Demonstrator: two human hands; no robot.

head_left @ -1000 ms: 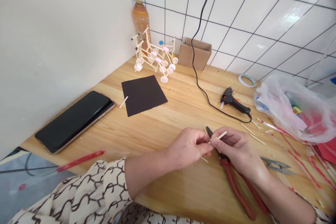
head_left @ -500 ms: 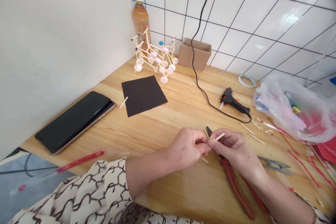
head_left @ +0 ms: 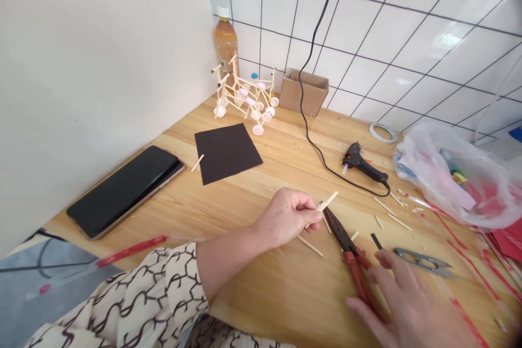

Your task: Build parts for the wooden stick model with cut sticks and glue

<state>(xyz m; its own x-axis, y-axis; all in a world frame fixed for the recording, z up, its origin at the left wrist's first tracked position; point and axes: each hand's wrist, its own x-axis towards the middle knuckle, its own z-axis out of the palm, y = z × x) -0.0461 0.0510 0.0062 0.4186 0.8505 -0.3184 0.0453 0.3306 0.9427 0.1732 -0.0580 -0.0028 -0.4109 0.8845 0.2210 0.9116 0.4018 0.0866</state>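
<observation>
We pinch a pale stick (head_left: 328, 200) in our left hand (head_left: 287, 215) above the bench (head_left: 261, 293); our right hand (head_left: 408, 304), fingers spread, is at the red-handled pliers (head_left: 347, 243), near right. Beyond, a glue gun (head_left: 364, 165) lies.

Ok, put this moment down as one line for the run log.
left hand: pinching stick | right hand: open over pliers handles, contact unclear | nearby: scissors, glue gun
</observation>
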